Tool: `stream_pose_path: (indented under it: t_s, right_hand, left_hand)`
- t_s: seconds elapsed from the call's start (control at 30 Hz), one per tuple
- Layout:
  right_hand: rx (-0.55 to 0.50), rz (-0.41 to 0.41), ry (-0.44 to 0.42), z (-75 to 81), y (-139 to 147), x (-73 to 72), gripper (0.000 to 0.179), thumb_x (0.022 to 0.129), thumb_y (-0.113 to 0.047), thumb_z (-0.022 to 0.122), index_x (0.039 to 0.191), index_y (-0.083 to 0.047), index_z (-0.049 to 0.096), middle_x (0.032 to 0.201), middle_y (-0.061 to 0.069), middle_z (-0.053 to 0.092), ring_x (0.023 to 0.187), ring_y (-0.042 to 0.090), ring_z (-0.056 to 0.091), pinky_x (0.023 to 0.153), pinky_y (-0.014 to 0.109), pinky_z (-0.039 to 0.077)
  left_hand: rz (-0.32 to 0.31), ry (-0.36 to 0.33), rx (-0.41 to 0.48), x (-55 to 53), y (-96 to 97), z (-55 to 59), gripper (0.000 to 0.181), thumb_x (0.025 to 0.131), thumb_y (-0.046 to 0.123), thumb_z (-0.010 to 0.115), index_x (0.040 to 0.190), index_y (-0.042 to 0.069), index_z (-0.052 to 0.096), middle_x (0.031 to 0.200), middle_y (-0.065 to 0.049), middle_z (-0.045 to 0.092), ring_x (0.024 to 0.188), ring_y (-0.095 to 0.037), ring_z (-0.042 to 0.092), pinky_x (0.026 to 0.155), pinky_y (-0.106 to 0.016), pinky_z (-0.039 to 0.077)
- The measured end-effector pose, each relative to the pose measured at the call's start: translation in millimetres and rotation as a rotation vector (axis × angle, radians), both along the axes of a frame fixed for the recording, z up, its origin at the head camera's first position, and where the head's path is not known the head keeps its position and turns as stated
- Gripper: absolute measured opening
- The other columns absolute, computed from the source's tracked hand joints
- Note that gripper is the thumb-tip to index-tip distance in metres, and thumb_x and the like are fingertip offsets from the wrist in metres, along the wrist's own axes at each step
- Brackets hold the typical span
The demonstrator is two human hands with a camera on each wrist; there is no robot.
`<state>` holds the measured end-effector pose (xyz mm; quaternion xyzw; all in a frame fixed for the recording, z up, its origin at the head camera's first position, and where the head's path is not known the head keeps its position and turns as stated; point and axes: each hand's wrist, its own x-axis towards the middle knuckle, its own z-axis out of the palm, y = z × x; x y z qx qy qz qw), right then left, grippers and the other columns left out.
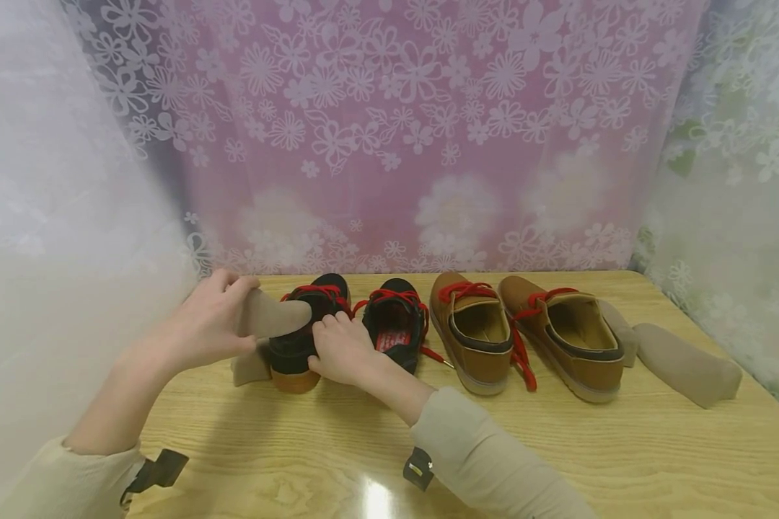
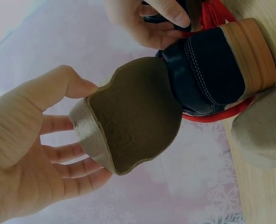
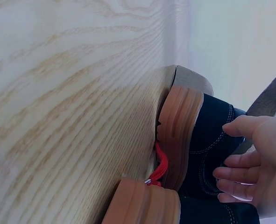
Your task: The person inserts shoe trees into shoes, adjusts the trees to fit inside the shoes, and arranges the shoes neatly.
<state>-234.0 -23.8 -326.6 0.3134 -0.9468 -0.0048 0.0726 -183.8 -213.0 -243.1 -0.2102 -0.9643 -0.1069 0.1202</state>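
My left hand (image 1: 214, 324) holds a beige moulded shoe insert (image 1: 269, 316) by its wide back end, thumb on one edge and fingers along the other. The hollow side of the insert (image 2: 133, 112) faces the left wrist camera. Its rounded tip points into the mouth of the leftmost black shoe (image 1: 292, 353), which has red laces and a tan sole. At that shoe's right side is my right hand (image 1: 344, 349), fingers loosely bent with the tips at the collar. In the right wrist view its thumb and fingers (image 3: 238, 175) stand apart, overlapping the shoe's side.
A second black shoe (image 1: 396, 310) stands beside the first, partly behind my right hand. Two brown shoes with red laces, one brown shoe (image 1: 474, 339) and another (image 1: 565, 339), stand further right. Beige inserts lie at the far right (image 1: 684, 360) and left of the black shoe (image 1: 249, 366).
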Motion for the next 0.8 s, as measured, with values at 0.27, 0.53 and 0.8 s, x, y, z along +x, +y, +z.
stream_pose_path:
  t_s: [0.27, 0.53, 0.8]
  right_hand:
    - [0.004, 0.004, 0.005, -2.3, -0.3, -1.4, 0.039, 0.085, -0.041, 0.061, 0.108, -0.009, 0.060, 0.101, 0.003, 0.058, 0.094, 0.020, 0.050, 0.075, 0.036, 0.044]
    - [0.005, -0.002, -0.009, -2.5, -1.3, -1.6, 0.041, 0.086, -0.041, 0.061, 0.110, -0.008, 0.059, 0.102, 0.004, 0.058, 0.093, 0.021, 0.050, 0.073, 0.036, 0.044]
    - [-0.002, -0.009, -0.008, -1.0, -1.0, -1.1, 0.042, 0.085, -0.041, 0.062, 0.110, -0.008, 0.060, 0.102, 0.004, 0.058, 0.093, 0.020, 0.050, 0.073, 0.035, 0.044]
  left_hand:
    - [-0.010, -0.021, -0.028, -2.9, 2.6, -2.7, 0.067, 0.067, 0.015, 0.073, 0.126, -0.003, 0.046, 0.110, -0.024, 0.044, 0.095, -0.036, 0.047, 0.078, -0.048, 0.042]
    - [-0.005, -0.058, -0.020, -6.1, 7.6, -5.4, 0.063, 0.067, 0.012, 0.069, 0.124, -0.001, 0.047, 0.108, -0.019, 0.043, 0.092, -0.031, 0.047, 0.075, -0.043, 0.043]
    - [-0.001, -0.059, -0.023, -7.4, 10.0, -5.1, 0.063, 0.067, 0.012, 0.068, 0.125, 0.000, 0.047, 0.105, -0.018, 0.042, 0.089, -0.031, 0.044, 0.073, -0.043, 0.042]
